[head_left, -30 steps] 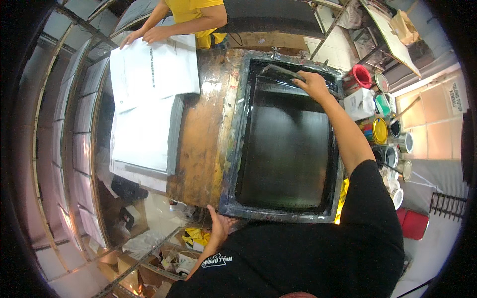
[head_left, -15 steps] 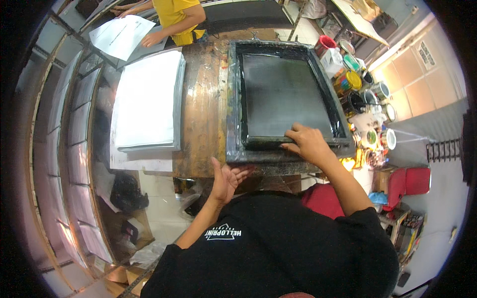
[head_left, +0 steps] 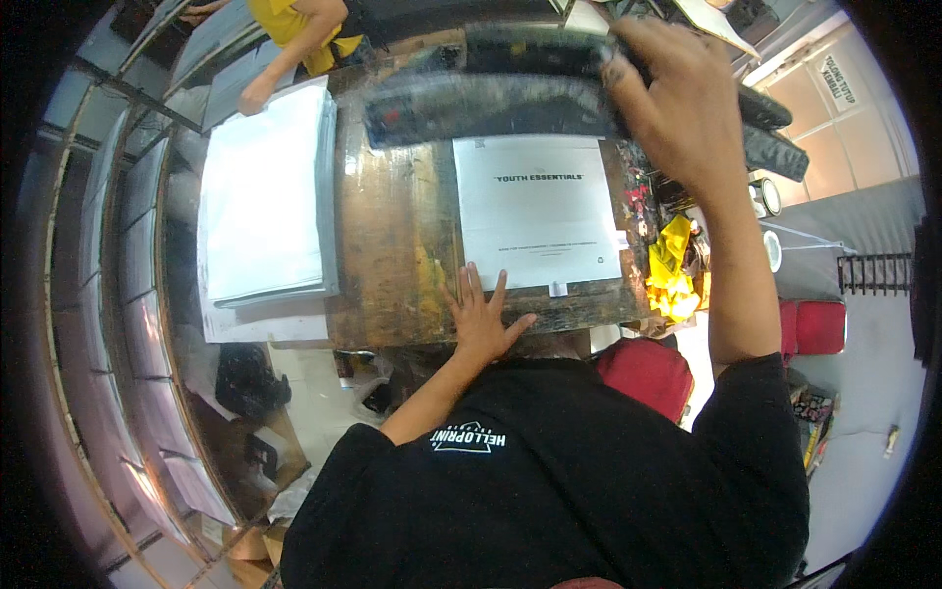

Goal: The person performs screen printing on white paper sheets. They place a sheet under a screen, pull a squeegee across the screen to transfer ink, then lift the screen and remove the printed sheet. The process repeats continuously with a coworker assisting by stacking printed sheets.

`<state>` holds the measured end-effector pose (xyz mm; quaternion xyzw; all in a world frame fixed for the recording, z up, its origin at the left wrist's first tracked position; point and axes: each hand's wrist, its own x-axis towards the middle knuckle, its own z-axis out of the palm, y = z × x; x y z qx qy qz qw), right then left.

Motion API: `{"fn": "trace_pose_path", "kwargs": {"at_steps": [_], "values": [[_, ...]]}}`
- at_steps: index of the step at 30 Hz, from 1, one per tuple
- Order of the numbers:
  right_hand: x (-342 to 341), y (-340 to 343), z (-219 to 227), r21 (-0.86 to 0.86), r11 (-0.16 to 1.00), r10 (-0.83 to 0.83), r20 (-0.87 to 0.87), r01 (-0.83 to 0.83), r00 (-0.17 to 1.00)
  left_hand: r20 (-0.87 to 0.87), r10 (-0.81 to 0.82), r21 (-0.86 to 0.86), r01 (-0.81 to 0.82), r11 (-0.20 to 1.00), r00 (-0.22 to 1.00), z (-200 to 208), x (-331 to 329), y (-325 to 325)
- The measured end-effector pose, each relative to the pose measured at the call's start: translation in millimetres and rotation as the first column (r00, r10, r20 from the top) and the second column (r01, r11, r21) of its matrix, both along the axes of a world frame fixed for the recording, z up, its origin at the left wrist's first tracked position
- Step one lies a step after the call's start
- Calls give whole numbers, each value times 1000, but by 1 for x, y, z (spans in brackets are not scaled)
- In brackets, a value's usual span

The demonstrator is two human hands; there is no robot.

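My right hand (head_left: 682, 108) is raised at the far side of the table, its fingers closed on the edge of a dark, ink-stained screen printing frame (head_left: 491, 110). The frame is tilted up, and motion blurs it. Beneath and nearer to me lies a white sheet (head_left: 535, 211) with dark print, flat on the wooden table (head_left: 388, 236). My left hand (head_left: 479, 319) rests at the table's near edge with fingers spread, fingertips by the sheet's near left corner. I cannot tell whether they touch the paper.
To the left stands a thick stack of white sheets (head_left: 265, 196). Another person in a yellow top (head_left: 294, 29) has a hand at its far end. Drying racks (head_left: 152, 255) line the left side. Right of the table are a yellow crumpled thing (head_left: 672, 275) and red chairs (head_left: 643, 378).
My right hand has lifted the frame up and away, uncovering the printed sheet. My left hand has moved from below the table edge onto it. The other person's sheet is out of their near hand.
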<state>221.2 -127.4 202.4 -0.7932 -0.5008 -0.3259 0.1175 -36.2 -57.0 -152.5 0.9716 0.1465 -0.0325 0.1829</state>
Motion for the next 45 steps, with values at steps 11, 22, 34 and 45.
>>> {"fn": "trace_pose_path", "kwargs": {"at_steps": [11, 22, 34, 45], "values": [[52, 40, 47, 5, 990, 141, 161, -144, 977, -122, -63, 36, 68, 997, 991, 21, 28, 0], [48, 34, 63, -67, 996, 60, -69, -64, 996, 621, 103, -91, -59, 994, 777, 113, 91, 48], [4, 19, 26, 73, 997, -25, -144, 36, 989, 305, 550, -563, -318, 763, 778, 116, -87, 404], [-14, -1, -26, 95, 991, -93, -50, 98, 994, 888, -203, 358, -344, 868, 412, 277, 14, 248]]}}
